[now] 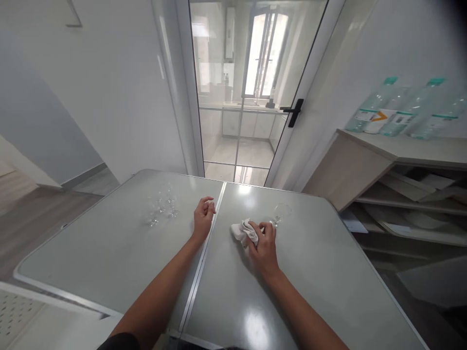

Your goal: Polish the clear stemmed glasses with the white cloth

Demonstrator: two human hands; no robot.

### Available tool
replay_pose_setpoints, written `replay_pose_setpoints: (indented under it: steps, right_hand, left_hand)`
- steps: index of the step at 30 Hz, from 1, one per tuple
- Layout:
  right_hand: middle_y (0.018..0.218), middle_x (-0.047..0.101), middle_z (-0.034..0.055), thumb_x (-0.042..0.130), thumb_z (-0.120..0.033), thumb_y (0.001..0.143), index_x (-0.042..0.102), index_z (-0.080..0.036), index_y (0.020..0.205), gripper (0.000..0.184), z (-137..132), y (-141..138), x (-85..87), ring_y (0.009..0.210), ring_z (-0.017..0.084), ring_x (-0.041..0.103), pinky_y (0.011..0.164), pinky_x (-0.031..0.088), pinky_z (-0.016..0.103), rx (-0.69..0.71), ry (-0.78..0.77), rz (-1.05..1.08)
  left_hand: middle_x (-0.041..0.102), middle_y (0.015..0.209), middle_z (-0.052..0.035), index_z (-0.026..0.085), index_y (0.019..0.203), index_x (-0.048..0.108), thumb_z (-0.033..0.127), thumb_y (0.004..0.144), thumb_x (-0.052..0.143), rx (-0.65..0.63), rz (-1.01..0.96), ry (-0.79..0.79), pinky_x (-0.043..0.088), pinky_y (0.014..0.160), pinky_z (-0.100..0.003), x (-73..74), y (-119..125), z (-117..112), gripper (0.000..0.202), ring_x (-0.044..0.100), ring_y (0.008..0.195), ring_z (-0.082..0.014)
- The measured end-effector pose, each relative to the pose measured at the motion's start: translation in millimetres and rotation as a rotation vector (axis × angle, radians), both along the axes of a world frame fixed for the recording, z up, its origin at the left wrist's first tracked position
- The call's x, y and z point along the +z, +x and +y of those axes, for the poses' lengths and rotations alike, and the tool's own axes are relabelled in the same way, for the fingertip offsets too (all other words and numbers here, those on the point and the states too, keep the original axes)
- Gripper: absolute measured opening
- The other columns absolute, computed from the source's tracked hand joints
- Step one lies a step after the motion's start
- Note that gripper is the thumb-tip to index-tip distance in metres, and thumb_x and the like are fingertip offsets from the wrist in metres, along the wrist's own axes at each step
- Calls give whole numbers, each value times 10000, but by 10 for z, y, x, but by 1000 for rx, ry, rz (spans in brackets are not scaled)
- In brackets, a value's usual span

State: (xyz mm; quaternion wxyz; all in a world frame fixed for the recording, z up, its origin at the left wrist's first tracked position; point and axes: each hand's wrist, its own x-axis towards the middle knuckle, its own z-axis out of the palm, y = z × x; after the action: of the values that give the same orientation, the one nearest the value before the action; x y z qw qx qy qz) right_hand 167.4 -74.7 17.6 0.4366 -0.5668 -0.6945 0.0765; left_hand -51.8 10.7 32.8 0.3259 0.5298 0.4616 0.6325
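A crumpled white cloth [245, 231] is gripped in my right hand [265, 250], low at the surface of the grey-green folding table [314, 272]. Just beyond those fingers is a clear glass [283, 210] with a round rim, hard to make out against the tabletop. Beside the table's metal seam, my left hand [204, 218] hovers with loosely bent fingers and nothing visible in it. To its left is a group of clear glass pieces [162, 208]; they look like stemmed glasses, but their outlines are faint.
At right, a wooden shelf unit [368, 155] carries several clear plastic bottles [404, 109] with green caps. Papers and flat items fill its lower shelves. Behind the table's far edge is a glass door [237, 121] with a black handle [295, 113].
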Motion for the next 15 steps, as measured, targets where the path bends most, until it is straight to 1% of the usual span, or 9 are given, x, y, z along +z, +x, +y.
replay_pose_setpoints:
  steps: [2,5,7,8,10,11,13,15]
  right_hand:
    - [1028,592,84,488,-318,978,620,-227,1314,372,2,3,-8,898,233,567,876,491,390,63,-50,111]
    - [841,611,14,468,-312,988,523,-208,1417,444,24,30,-64,679,174,535,728,487,305,115,-147,225]
    - [765,597,-15,481,-303,974,531,-203,1400,441,43,50,-114,603,157,491,668,456,281,108,-175,225]
    - [767,603,-14,479,-297,968,565,-204,1352,404,53,56,-137,600,155,488,659,444,276,113,-174,223]
    - [794,619,-3,467,-281,958,633,-205,1187,293,69,58,-170,627,157,504,665,428,273,143,-157,237]
    - [785,611,-5,467,-268,947,646,-205,1097,242,75,55,-179,633,157,502,664,418,271,166,-152,246]
    - [729,562,-24,486,-236,907,631,-206,952,155,82,42,-177,621,151,473,643,387,264,220,-165,259]
    - [698,513,-39,506,-214,870,601,-203,867,96,83,29,-157,605,138,436,611,351,255,268,-197,275]
  left_hand:
    - [501,612,53,215,1121,623,432,967,554,146,141,64,346,551,-226,69,-116,14,275,431,514,-111]
    - [463,577,52,208,1051,672,330,956,555,408,430,150,355,599,-251,201,-351,46,194,421,517,-125]
    - [518,614,17,202,965,704,276,919,582,517,594,199,382,651,-277,319,-522,48,150,464,568,-148]
    - [567,670,-13,199,951,713,256,903,590,546,649,230,408,704,-295,385,-603,41,143,510,632,-170]
    - [638,860,-85,196,975,720,227,892,584,624,712,255,433,865,-363,509,-743,16,162,576,855,-239]
    - [637,976,-115,196,987,722,222,884,587,684,738,234,416,937,-410,559,-799,4,172,569,962,-272]
    - [574,1158,-160,185,1034,717,221,853,613,785,783,155,360,1023,-491,612,-881,-7,211,518,1115,-328]
    - [521,1212,-180,170,1055,706,221,827,630,821,813,86,326,1052,-526,598,-929,6,245,470,1190,-358]
